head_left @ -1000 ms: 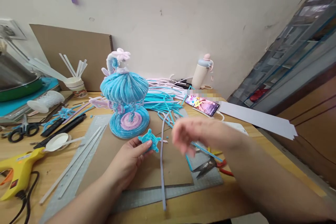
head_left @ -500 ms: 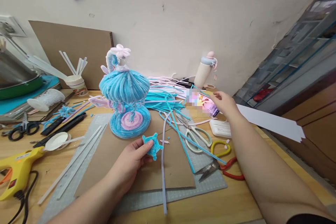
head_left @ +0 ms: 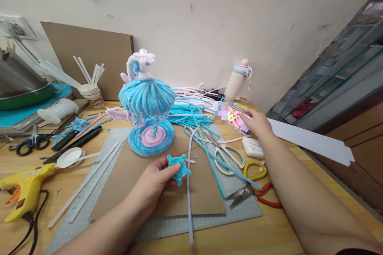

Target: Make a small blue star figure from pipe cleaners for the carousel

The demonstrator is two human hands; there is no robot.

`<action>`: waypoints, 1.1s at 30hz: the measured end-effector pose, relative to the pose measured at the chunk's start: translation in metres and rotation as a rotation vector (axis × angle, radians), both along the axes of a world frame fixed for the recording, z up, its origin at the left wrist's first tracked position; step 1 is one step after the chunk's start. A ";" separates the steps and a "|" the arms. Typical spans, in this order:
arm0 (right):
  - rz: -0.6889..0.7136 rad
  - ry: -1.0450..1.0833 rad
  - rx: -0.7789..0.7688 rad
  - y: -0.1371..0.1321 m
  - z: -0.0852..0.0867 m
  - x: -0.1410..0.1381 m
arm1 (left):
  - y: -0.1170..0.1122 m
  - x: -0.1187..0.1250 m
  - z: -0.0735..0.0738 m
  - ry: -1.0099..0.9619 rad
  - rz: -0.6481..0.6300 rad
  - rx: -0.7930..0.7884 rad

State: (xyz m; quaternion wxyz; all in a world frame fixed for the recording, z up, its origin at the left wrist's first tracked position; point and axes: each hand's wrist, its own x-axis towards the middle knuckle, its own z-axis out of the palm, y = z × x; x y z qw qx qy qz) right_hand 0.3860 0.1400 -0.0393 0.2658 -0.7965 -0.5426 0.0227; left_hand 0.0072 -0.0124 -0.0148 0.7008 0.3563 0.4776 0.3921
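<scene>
1. Left hand [head_left: 160, 175]: grip clamped on the blue star-shaped piece [head_left: 178, 167], thumb on top; piece held above the cardboard sheet [head_left: 137, 195].
2. Right hand [head_left: 259, 124]: at the right end of the phone [head_left: 238, 121]. Fingertips small and partly hidden; cannot tell whether this grip is together or apart.
3. Lilac strip [head_left: 189, 203] runs beside the piece, past the sheet's front edge.
4. Blue fuzzy model [head_left: 146, 97] stands behind the piece.
5. White-handled scissors [head_left: 233, 156] lie between piece and right forearm.

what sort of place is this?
Likely a craft workspace, whether home or studio unclear: a yellow glue gun, a bundle of blue fuzzy stems, and a small blue fuzzy shape in the left hand.
</scene>
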 end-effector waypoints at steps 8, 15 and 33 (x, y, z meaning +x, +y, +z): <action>-0.048 0.103 0.146 0.003 -0.011 0.006 | 0.000 -0.002 -0.004 -0.023 0.060 0.029; -0.010 0.112 0.156 0.003 -0.018 0.008 | -0.003 0.000 -0.002 -0.006 0.044 0.014; -0.012 0.074 0.172 0.005 -0.021 0.011 | -0.004 0.001 0.001 -0.014 0.016 -0.005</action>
